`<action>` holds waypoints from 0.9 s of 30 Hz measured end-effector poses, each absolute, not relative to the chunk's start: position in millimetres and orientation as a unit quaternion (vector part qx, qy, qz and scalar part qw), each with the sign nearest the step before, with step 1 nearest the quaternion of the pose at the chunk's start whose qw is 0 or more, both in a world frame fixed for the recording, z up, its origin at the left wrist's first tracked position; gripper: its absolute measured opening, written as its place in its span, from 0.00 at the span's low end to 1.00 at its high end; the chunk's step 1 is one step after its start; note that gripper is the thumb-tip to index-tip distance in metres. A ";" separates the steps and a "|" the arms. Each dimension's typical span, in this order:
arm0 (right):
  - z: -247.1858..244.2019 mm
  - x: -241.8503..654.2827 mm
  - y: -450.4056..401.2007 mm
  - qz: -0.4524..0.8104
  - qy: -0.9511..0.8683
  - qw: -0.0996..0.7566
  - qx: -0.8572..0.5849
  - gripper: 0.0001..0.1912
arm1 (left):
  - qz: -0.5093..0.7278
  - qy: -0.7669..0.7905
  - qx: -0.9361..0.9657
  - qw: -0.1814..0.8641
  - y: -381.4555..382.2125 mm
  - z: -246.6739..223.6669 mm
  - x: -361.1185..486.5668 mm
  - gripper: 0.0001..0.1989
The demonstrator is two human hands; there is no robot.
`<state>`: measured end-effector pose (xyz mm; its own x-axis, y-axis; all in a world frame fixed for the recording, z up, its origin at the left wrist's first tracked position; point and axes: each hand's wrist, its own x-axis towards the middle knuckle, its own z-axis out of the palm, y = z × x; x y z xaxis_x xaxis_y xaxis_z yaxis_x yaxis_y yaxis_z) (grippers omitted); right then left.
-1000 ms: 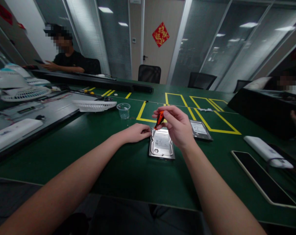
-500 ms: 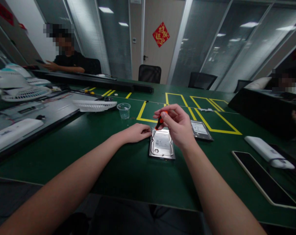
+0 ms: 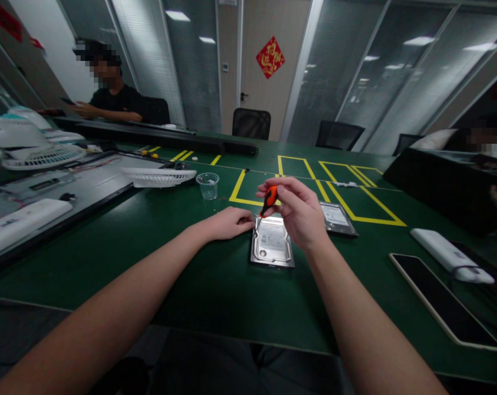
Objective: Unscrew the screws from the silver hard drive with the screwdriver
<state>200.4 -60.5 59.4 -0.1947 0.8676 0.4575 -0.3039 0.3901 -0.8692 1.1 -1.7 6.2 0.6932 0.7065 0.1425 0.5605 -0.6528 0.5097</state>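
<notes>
Pinching the orange-and-black screwdriver (image 3: 270, 200) between thumb and fingertips of the right hand (image 3: 301, 214). Slanting it down from those fingers to the left side of the hard drive (image 3: 272, 241), just below them; cannot tell exactly where it touches. Resting the left hand (image 3: 230, 223) on the green table (image 3: 215, 296), with fingers loosely curled beside the upper left corner of the hard drive; cannot tell whether pressing against it. Having the labelled drive (image 3: 337, 218) to the right of the right fingers, and the clear cup (image 3: 208, 187) beyond the left fingers.
</notes>
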 end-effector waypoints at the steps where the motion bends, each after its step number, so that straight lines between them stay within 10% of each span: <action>1: 59.3 200.3 -60.5 0.494 -0.592 0.590 -0.240 0.08 | 0.167 0.353 0.894 0.219 -1.3 5.7 1.1 0.16; 27: 59.6 200.5 -60.4 0.499 -0.590 0.588 -0.239 0.09 | 0.168 0.348 0.895 0.220 -0.7 4.9 1.0 0.15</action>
<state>200.5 -60.4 59.6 -0.1941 0.8693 0.4546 -0.3044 0.3872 -0.8703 1.0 -0.7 4.9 0.7010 0.6979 0.1470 0.5499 -0.6602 0.5116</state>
